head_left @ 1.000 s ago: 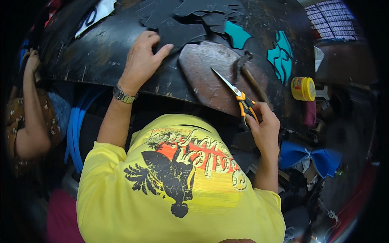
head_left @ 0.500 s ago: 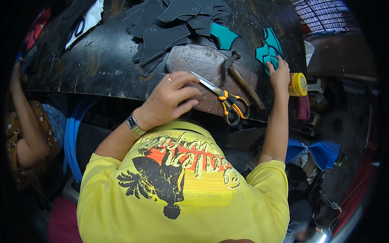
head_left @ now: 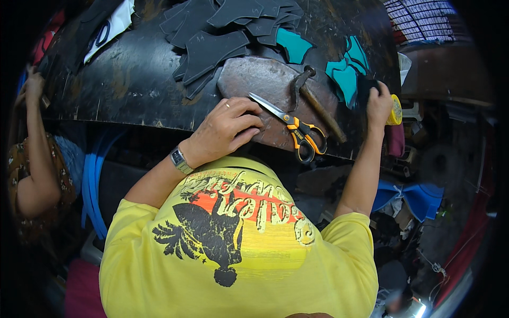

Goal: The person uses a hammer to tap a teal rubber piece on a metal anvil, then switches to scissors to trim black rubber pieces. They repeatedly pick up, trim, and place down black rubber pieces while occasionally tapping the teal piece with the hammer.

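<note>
Item: my left hand (head_left: 225, 130), fingers curled together, empty, resting on the stone slab (head_left: 265, 85) beside the orange-handled scissors (head_left: 291, 130); right hand (head_left: 377, 103) clamped on a dark cut piece (head_left: 367, 86) at the teal stack (head_left: 344, 71), best lifted singly.

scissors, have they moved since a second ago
Yes. The scissors were in the right hand off the slab's right edge; now they lie loose on the grey slab beside the hammer, and that hand has gone right to the teal pieces.
</note>
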Tool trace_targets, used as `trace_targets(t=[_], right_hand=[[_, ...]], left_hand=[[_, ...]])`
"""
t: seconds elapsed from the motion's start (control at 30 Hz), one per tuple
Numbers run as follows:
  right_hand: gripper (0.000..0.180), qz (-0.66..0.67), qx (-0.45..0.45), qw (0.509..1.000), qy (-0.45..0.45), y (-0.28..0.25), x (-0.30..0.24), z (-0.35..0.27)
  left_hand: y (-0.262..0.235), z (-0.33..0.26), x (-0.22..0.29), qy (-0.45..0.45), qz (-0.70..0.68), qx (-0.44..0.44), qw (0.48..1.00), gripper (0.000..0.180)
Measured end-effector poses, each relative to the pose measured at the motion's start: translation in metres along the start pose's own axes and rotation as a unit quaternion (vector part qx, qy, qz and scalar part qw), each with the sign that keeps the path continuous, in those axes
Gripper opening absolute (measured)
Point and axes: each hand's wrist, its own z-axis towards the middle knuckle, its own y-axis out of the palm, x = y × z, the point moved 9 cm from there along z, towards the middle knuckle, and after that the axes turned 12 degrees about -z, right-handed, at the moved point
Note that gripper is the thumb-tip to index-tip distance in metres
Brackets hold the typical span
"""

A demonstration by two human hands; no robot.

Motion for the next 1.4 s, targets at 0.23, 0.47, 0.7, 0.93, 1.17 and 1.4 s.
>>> trace_targets(t=[0.23, 0.47, 0.7, 0.93, 1.17, 1.4], right_hand=[[0.024, 0.444, 0.092, 0.863, 0.222, -0.032, 0.008, -0.041], [0.021, 0.485, 0.106, 0.840, 0.219, -0.027, -0.023, -0.054], [0.024, 0.262, 0.097, 0.953, 0.116, -0.040, -0.015, -0.062], [0.023, 0.433, 0.066, 0.878, 0.194, -0.029, 0.005, -0.075], [0.015, 0.415, 0.050, 0.881, 0.220, -0.032, 0.015, -0.095], [0.015, 0.426, 0.107, 0.857, 0.270, -0.041, 0.034, -0.122]], left_hand=[[-0.010, 0.007, 0.001, -0.032, -0.093, 0.051, 0.994, 0.014], [0.006, 0.026, 0.006, -0.074, -0.228, 0.036, 0.970, 0.014], [0.022, 0.052, 0.020, 0.015, -0.124, -0.054, 0.991, 0.019], [0.077, 0.116, 0.010, 0.080, -0.049, -0.132, 0.987, 0.025], [0.165, 0.186, -0.032, 0.023, 0.142, -0.288, 0.947, 0.038], [0.192, 0.179, -0.046, -0.004, 0.172, -0.345, 0.923, 0.039]])
